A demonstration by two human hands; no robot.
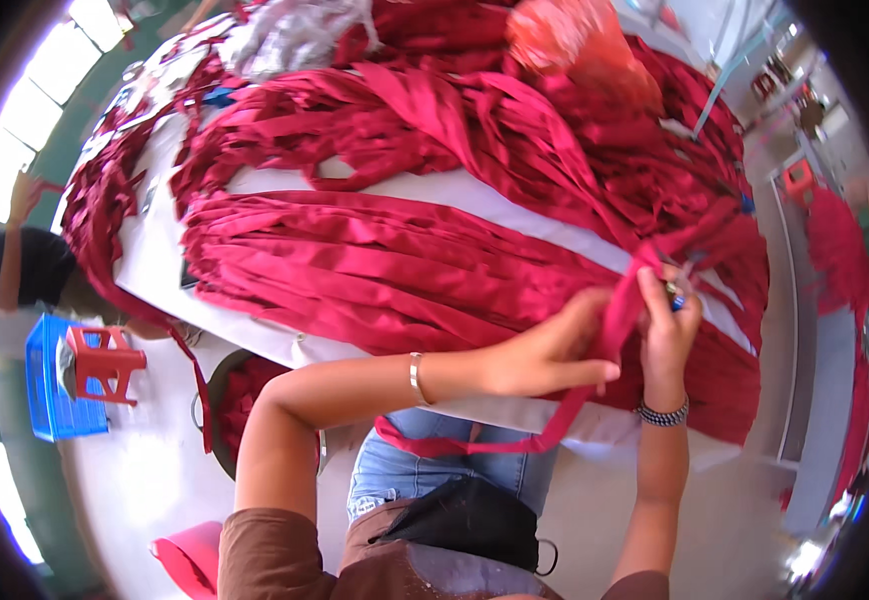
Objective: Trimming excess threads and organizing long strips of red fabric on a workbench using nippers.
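A long red fabric strip (627, 312) rises between my hands and trails down across my lap. My left hand (555, 350) is beside it, thumb stretched out and apart from the fingers; the strip crosses in front of the fingertips and partly hides them. My right hand (667, 335) is closed, pinching the strip near its upper part. A small shiny piece with a blue part (677, 298) shows at those fingers, too blurred to name. Under both hands a wide bundle of red strips (385, 260) lies along the white table (155, 262).
More red strips (435, 120) are heaped behind, with an orange plastic bag (570, 40) and a whitish bag (290, 35) on top. At left are a blue crate (50, 375), a red stool (105, 360), a container of red cloth (245, 400) and another person's arm (10, 240).
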